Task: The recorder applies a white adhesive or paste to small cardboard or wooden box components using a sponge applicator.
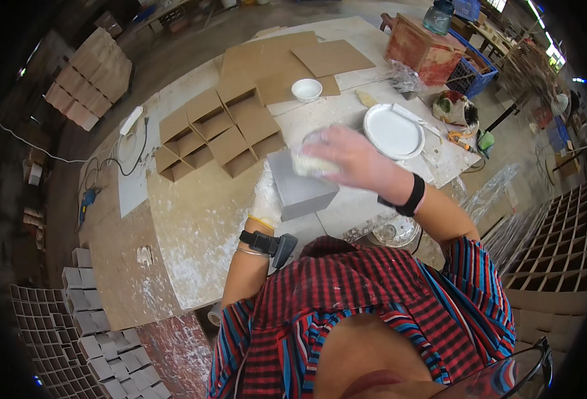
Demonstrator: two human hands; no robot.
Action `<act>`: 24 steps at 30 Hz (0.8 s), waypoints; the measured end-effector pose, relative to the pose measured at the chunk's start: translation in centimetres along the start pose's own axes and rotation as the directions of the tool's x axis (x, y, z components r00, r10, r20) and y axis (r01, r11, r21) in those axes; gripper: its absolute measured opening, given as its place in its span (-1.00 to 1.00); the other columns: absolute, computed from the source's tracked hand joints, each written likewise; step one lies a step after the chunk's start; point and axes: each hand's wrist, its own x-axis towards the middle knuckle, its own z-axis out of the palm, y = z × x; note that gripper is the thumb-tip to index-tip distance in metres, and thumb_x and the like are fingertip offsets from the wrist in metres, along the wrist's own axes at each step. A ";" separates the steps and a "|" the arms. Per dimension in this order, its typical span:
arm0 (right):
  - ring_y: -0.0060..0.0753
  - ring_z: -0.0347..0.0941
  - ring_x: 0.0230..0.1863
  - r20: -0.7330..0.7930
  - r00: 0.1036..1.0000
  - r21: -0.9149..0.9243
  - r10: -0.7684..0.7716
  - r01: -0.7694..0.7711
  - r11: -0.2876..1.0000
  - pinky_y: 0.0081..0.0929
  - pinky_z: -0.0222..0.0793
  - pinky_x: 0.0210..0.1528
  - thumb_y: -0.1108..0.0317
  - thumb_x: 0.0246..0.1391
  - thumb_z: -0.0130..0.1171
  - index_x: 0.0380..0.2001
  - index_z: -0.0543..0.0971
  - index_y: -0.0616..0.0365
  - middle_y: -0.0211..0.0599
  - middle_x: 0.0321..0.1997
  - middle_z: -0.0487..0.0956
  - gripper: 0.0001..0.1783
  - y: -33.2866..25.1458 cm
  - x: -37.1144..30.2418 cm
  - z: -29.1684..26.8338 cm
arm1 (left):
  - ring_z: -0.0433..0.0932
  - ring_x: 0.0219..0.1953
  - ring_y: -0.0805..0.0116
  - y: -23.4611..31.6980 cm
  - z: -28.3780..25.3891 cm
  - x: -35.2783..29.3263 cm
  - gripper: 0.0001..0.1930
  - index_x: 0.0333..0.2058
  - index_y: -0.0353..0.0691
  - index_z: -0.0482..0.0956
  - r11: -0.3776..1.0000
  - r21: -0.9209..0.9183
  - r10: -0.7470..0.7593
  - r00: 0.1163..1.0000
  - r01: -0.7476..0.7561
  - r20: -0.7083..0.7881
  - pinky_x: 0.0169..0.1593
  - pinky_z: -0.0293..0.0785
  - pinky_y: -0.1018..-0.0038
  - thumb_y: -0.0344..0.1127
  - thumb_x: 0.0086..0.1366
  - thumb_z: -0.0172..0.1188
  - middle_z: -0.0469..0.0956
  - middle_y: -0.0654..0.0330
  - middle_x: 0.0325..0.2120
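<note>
Near the edge of the white-smeared table (193, 246), your right hand's fingers are gripping a blurred pale pad (310, 163) over the grey box (304, 198) your gloved left hand (267, 194) is steadying, fingers too hidden to judge, so you're seemingly working midway, brown cartons (256, 122) beyond looking untreated.

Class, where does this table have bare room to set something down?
The widest bare patch of the table lies left of the gray box and left hand, below the brown boxes. A smaller one sits between those boxes, the white bowl and the right hand. The right side is crowded: white pan, plastic wrap, red crate.
</note>
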 end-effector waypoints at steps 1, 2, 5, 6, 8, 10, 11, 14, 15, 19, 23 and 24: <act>-0.17 0.41 -0.11 -0.011 1.000 0.003 -0.029 0.029 1.000 -0.23 0.37 -0.06 0.36 -0.27 0.34 0.09 0.45 -0.20 -0.28 -0.11 0.47 -0.29 -0.9 -0.4 0.2 | 0.48 -0.01 0.24 0.1 0.1 -0.1 -0.48 0.06 -0.18 0.43 0.998 -0.033 -0.050 0.999 0.051 0.020 0.06 0.46 0.31 0.12 0.37 -0.10 0.49 0.15 -0.02; -0.17 0.41 -0.11 0.094 0.994 -0.029 -0.046 0.049 0.998 -0.24 0.38 -0.08 0.35 -0.27 0.35 0.08 0.46 -0.20 -0.28 -0.12 0.47 -0.29 -1.7 -0.9 0.3 | 0.48 -0.01 0.24 0.3 0.1 -0.4 -0.48 0.06 -0.18 0.43 1.000 -0.024 -0.009 0.998 0.010 0.055 0.06 0.46 0.31 0.12 0.37 -0.10 0.49 0.15 -0.02; -0.17 0.41 -0.11 0.266 0.962 -0.103 -0.062 0.092 0.990 -0.27 0.38 -0.12 0.35 -0.29 0.37 0.08 0.46 -0.17 -0.28 -0.13 0.48 -0.29 -1.1 -0.6 0.2 | 0.47 0.02 0.22 0.2 0.3 -0.7 -0.48 0.07 -0.20 0.42 0.995 -0.041 -0.078 0.963 0.091 0.257 0.07 0.45 0.30 0.10 0.39 -0.12 0.47 0.12 0.02; -0.18 0.41 -0.10 0.131 0.990 -0.122 -0.057 0.073 0.990 -0.27 0.38 -0.11 0.34 -0.27 0.35 0.08 0.45 -0.18 -0.29 -0.12 0.47 -0.30 0.0 0.1 0.2 | 0.47 0.03 0.22 -0.1 0.2 -0.7 -0.49 0.08 -0.21 0.40 0.997 -0.012 -0.080 0.987 0.082 0.138 0.09 0.44 0.30 0.07 0.40 -0.13 0.45 0.10 0.03; -0.18 0.41 -0.10 -0.006 0.998 -0.138 -0.056 0.055 0.989 -0.28 0.38 -0.11 0.33 -0.25 0.34 0.09 0.44 -0.18 -0.30 -0.11 0.47 -0.31 1.3 0.8 -0.2 | 0.46 0.04 0.21 -0.6 -0.3 -0.3 -0.50 0.09 -0.23 0.38 0.997 0.016 -0.073 0.997 0.073 0.014 0.10 0.44 0.31 0.04 0.40 -0.14 0.44 0.09 0.05; -0.20 0.42 -0.15 -0.104 0.993 -0.158 0.062 -0.078 0.984 -0.31 0.36 -0.14 0.37 -0.23 0.30 0.03 0.49 -0.07 -0.30 -0.13 0.51 -0.39 1.3 1.0 -0.3 | 0.46 0.05 0.22 -1.0 -1.1 0.4 -0.50 0.12 -0.24 0.35 0.999 0.031 -0.028 0.994 0.025 0.105 0.13 0.42 0.32 0.03 0.41 -0.16 0.44 0.10 0.04; -0.20 0.42 -0.15 -0.071 0.997 -0.153 0.020 -0.031 0.988 -0.31 0.36 -0.14 0.37 -0.23 0.30 0.03 0.49 -0.07 -0.30 -0.13 0.51 -0.39 1.1 1.0 -0.4 | 0.46 0.05 0.22 -1.1 -1.6 0.7 -0.50 0.12 -0.24 0.35 0.998 0.069 -0.006 0.999 0.003 0.037 0.13 0.42 0.32 0.03 0.41 -0.16 0.44 0.10 0.04; -0.19 0.42 -0.13 0.091 0.973 0.056 -0.214 0.209 0.976 -0.29 0.35 -0.13 0.35 -0.12 0.23 0.02 0.49 -0.06 -0.29 -0.09 0.52 -0.48 -2.0 0.5 0.9 | 0.46 0.03 0.25 -0.8 -2.3 1.0 -0.48 0.12 -0.23 0.34 0.472 0.774 0.157 0.904 -0.422 0.397 0.10 0.43 0.37 0.06 0.41 -0.15 0.46 0.12 0.00; -0.19 0.42 -0.13 0.197 0.943 0.002 -0.269 0.275 0.962 -0.31 0.35 -0.12 0.36 -0.09 0.20 0.03 0.49 -0.06 -0.29 -0.07 0.52 -0.49 -2.5 0.6 1.3 | 0.47 0.01 0.27 -0.9 -2.3 0.5 -0.48 0.11 -0.25 0.35 0.445 0.768 0.157 0.884 -0.461 0.440 0.07 0.45 0.40 0.05 0.41 -0.15 0.47 0.12 -0.02; -0.20 0.39 0.03 0.174 0.984 -0.122 -0.044 0.066 0.990 -0.29 0.32 0.04 0.34 -0.12 0.24 0.12 0.41 -0.15 -0.29 -0.02 0.49 -0.37 0.9 3.1 1.7 | 0.45 0.04 0.27 -1.1 0.2 -0.5 -0.53 0.10 -0.30 0.34 0.990 0.115 -0.091 0.995 0.086 0.036 0.09 0.43 0.40 -0.05 0.40 -0.08 0.46 0.11 -0.01; -0.23 0.38 0.08 -0.058 0.988 0.009 0.143 -0.143 0.990 -0.32 0.28 0.12 0.37 -0.08 0.24 0.14 0.39 -0.05 -0.25 0.02 0.48 -0.37 4.5 2.3 -0.1 | 0.41 0.09 0.24 -1.0 0.4 -2.2 -0.56 0.11 -0.33 0.34 0.992 0.123 0.037 0.999 -0.033 -0.027 0.19 0.32 0.35 -0.15 0.38 -0.09 0.43 0.10 0.03; -0.27 0.36 0.11 -0.064 0.949 0.199 0.309 -0.291 0.936 -0.36 0.24 0.16 0.37 -0.06 0.24 0.15 0.37 0.01 -0.23 0.05 0.47 -0.37 4.7 2.0 -0.6 | 0.41 0.10 0.18 -0.9 -0.1 -2.2 -0.56 0.11 -0.31 0.35 0.995 0.038 0.085 0.990 -0.090 0.114 0.19 0.32 0.27 -0.16 0.37 -0.08 0.43 0.10 0.05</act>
